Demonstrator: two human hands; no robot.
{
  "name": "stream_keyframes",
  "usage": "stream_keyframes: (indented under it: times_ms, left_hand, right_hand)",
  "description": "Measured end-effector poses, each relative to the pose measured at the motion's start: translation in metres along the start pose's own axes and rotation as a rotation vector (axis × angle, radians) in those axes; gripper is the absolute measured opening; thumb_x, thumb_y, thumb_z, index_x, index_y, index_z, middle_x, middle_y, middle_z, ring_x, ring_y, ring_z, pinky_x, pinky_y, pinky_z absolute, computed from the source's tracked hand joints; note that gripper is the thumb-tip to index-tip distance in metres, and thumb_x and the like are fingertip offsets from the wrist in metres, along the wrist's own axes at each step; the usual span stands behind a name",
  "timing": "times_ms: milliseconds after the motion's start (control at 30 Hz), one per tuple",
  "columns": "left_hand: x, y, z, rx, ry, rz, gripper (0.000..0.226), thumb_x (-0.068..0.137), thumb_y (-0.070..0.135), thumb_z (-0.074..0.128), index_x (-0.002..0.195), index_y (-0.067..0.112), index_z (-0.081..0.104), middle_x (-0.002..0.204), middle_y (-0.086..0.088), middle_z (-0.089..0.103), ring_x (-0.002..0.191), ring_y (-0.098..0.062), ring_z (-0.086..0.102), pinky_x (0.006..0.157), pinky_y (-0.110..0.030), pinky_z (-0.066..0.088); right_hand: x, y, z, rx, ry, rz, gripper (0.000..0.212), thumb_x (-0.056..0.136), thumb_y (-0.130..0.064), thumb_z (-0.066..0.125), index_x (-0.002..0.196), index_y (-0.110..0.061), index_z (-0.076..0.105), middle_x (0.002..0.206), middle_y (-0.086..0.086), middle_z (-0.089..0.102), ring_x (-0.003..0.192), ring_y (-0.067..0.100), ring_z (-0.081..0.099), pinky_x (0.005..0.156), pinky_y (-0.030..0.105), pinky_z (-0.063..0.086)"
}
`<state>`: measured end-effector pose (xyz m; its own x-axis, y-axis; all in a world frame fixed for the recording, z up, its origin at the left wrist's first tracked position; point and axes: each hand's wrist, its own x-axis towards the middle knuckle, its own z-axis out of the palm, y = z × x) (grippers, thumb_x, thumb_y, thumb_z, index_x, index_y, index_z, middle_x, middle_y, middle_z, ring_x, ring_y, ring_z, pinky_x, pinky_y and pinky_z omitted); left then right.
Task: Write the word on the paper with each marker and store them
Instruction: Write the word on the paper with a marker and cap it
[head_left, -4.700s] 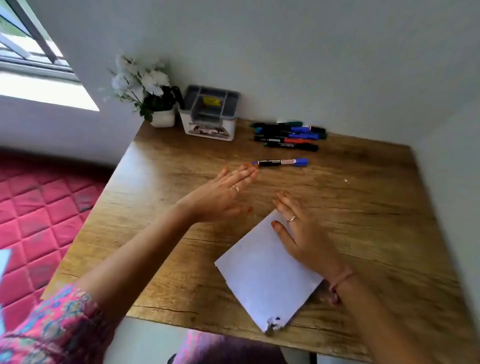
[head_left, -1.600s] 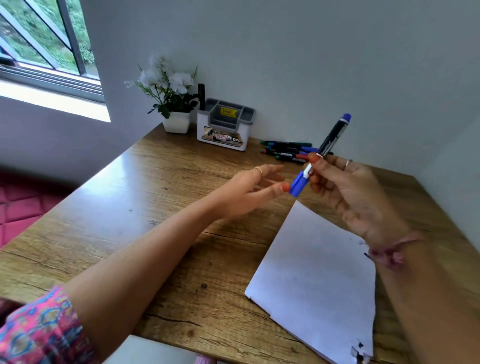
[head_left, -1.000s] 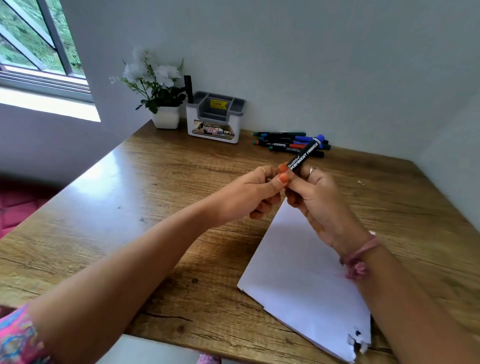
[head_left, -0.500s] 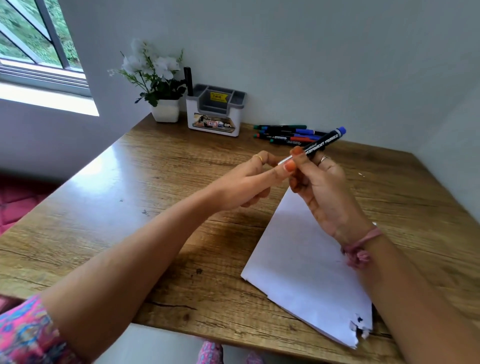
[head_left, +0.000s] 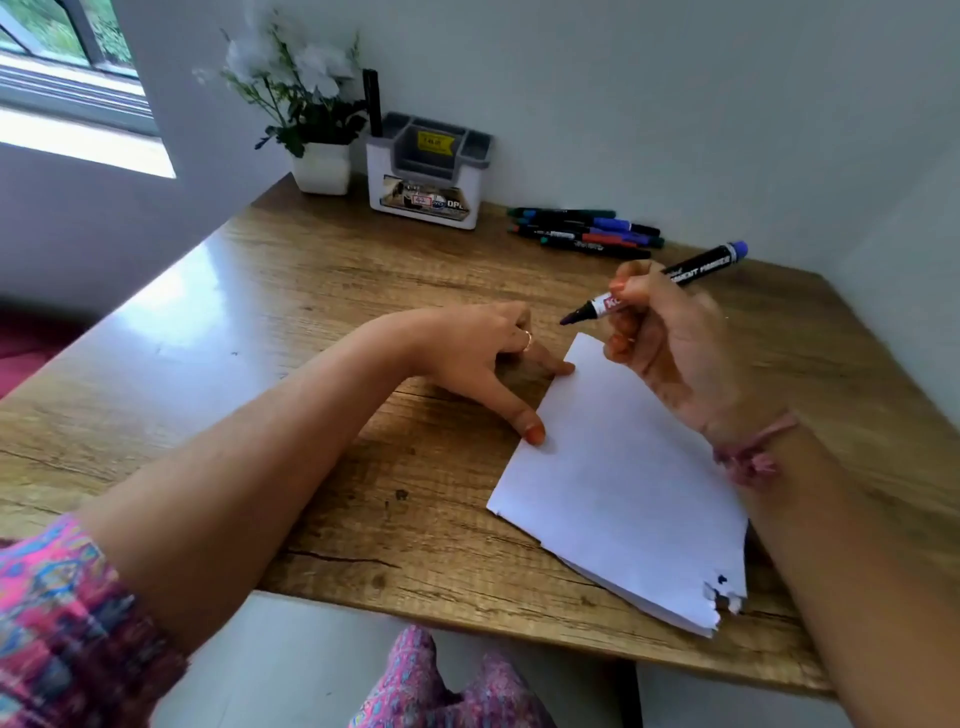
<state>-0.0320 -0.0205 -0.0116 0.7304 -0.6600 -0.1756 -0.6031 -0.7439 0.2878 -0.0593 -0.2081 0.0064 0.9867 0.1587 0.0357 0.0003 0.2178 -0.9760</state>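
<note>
A white sheet of paper (head_left: 623, 483) lies tilted on the wooden table (head_left: 311, 291), its near corner torn. My right hand (head_left: 670, 343) grips an uncapped blue marker (head_left: 696, 267) just above the sheet's far corner, with the tip pointing left and off the paper. My left hand (head_left: 467, 348) rests on the table, its thumb and one finger pressing on the sheet's left edge. The marker's cap is out of sight. Several more markers (head_left: 587, 234) lie in a pile by the back wall.
A white and grey desk organizer (head_left: 426, 171) stands against the back wall with a black marker (head_left: 372, 101) upright at its left end. A white pot of flowers (head_left: 322, 166) sits to its left. Walls close the table at the back and right.
The cap has come off the blue marker. My left hand dropped from the marker to the paper's edge. My right hand turned the marker tip down towards the sheet.
</note>
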Motion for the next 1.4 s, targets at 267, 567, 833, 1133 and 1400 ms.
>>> stream_keyframes:
  times_ms: [267, 567, 833, 1133, 1400]
  left_hand:
    - [0.003, 0.004, 0.001, 0.022, 0.001, 0.011, 0.063, 0.069, 0.066, 0.062, 0.125, 0.038, 0.052, 0.104, 0.000, 0.043, 0.088, -0.014, 0.044, 0.072, -0.030, 0.037]
    - [0.001, 0.004, 0.002, 0.031, -0.038, -0.013, 0.093, 0.061, 0.071, 0.065, 0.143, 0.041, 0.032, 0.111, 0.003, 0.040, 0.099, -0.014, 0.043, 0.082, -0.029, 0.037]
    - [-0.002, 0.005, 0.000, -0.027, -0.047, -0.036, 0.104, 0.048, 0.077, 0.061, 0.141, 0.042, 0.033, 0.114, 0.005, 0.043, 0.103, -0.014, 0.046, 0.089, -0.030, 0.040]
    - [-0.002, 0.006, 0.000, -0.040, -0.053, -0.036, 0.109, 0.039, 0.082, 0.055, 0.140, 0.045, 0.035, 0.101, 0.013, 0.041, 0.096, -0.011, 0.046, 0.078, -0.025, 0.035]
    - [-0.002, 0.005, -0.001, -0.051, -0.056, -0.025, 0.108, 0.038, 0.082, 0.055, 0.138, 0.046, 0.036, 0.093, 0.022, 0.036, 0.090, -0.008, 0.043, 0.069, -0.021, 0.032]
  right_hand:
    - [-0.049, 0.011, -0.008, -0.273, -0.520, 0.091, 0.021, 0.072, -0.017, 0.062, 0.090, -0.013, 0.072, 0.080, 0.008, 0.070, 0.070, 0.021, 0.068, 0.058, 0.027, 0.055]
    - [-0.046, 0.031, 0.004, -0.479, -0.539, -0.042, 0.007, 0.065, -0.011, 0.063, 0.071, -0.012, 0.060, 0.049, -0.006, 0.058, 0.041, 0.007, 0.051, 0.043, 0.018, 0.043]
    - [-0.051, 0.039, -0.002, -0.540, -0.585, -0.153, 0.008, 0.067, -0.005, 0.062, 0.073, -0.008, 0.060, 0.058, -0.018, 0.059, 0.052, -0.002, 0.051, 0.052, 0.010, 0.038]
    - [-0.053, 0.041, -0.002, -0.573, -0.600, -0.143, 0.012, 0.066, -0.013, 0.060, 0.073, -0.003, 0.061, 0.062, -0.004, 0.059, 0.054, -0.001, 0.050, 0.054, 0.010, 0.038]
    - [-0.052, 0.044, -0.001, -0.561, -0.584, -0.135, 0.009, 0.068, -0.012, 0.063, 0.074, -0.006, 0.060, 0.063, -0.009, 0.062, 0.055, 0.000, 0.053, 0.055, 0.010, 0.039]
